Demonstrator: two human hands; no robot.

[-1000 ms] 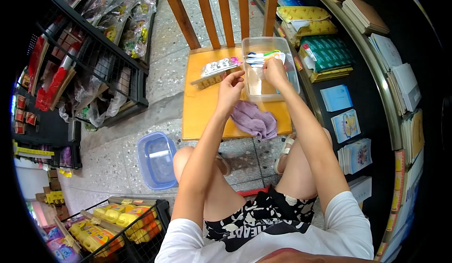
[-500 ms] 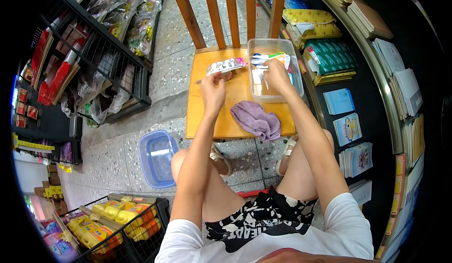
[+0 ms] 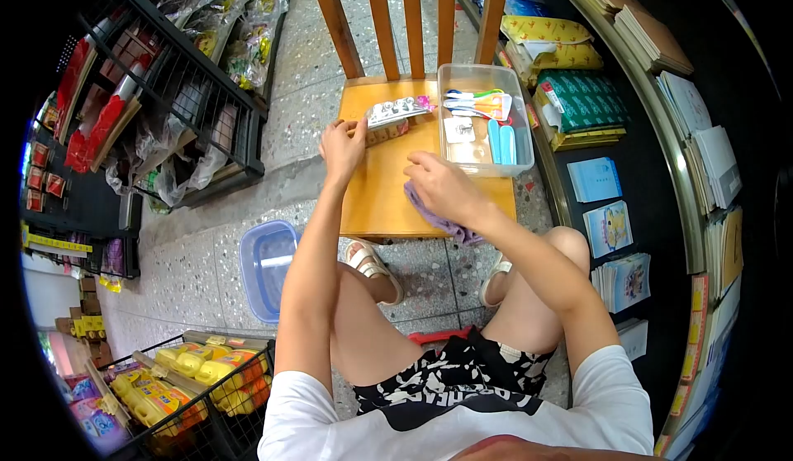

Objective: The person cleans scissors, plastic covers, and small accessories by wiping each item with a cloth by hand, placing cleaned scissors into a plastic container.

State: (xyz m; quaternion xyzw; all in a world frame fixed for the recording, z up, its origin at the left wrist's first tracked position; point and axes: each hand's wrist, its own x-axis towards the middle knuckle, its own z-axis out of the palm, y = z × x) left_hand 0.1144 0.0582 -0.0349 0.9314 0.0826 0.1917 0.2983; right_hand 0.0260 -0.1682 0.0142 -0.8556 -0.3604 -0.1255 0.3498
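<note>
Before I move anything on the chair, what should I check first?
1. Left hand by the packet: ok, fingers at its left end.
2. Good grip on the packet: cannot tell.
3. Right hand empty: cannot tell, its fingers are curled.
4. Cloth laid flat: not ok, bunched and partly hidden by the right hand.
5. Tub open: ok, no lid on it.
6. Basin upright: ok, on the floor.

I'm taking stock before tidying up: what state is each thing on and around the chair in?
Wooden chair: upright
Packet: on the chair, sealed or open unclear
Clear box: open-topped, holding small items
Purple cloth: bunched, partly hidden
Blue basin: upright on the floor
Left hand: fingers bent beside the packet
Right hand: fingers bent, over the cloth
</note>
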